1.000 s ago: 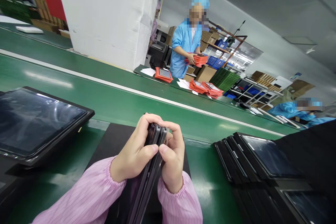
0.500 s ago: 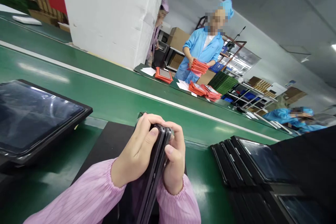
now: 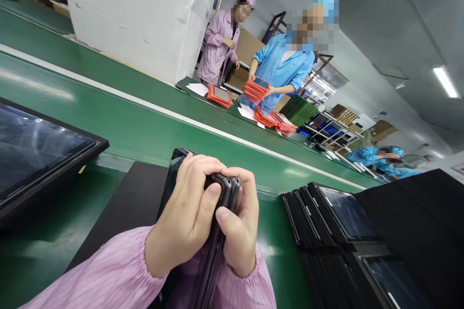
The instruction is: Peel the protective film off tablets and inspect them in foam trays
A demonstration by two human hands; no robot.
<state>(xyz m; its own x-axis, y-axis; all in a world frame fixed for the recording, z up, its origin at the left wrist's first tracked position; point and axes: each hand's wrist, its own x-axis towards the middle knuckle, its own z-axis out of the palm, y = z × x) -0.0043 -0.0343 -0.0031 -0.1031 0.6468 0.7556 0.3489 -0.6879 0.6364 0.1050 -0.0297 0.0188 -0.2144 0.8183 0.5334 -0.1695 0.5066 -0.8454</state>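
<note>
Several thin black tablets [image 3: 213,251], pressed together face to face, stand on edge between my two hands. My left hand [image 3: 184,217] wraps over their left side and top, its thumb along the upper edge. On the other side my right hand [image 3: 241,231] is closed round them, its thumb lying on the edges and fingers curled over the top corner. A dark glossy face shows past my left fingers. Beneath and to the left lies a flat black board [image 3: 119,207]. The tablets' lower ends run out of view at the bottom.
On the left, a stack topped by dark screens [image 3: 36,149] sits on the green conveyor [image 3: 145,130]. More tablets in black holders [image 3: 344,212] stand at right, beside a large black panel [image 3: 416,217]. Across the line, a person in blue [image 3: 286,63] holds red-edged tablets [image 3: 256,91].
My right thumb has moved left onto the tablets' edges. More glossy face shows behind my left hand. The view has shifted, and a person in pink across the line now stands more fully in view.
</note>
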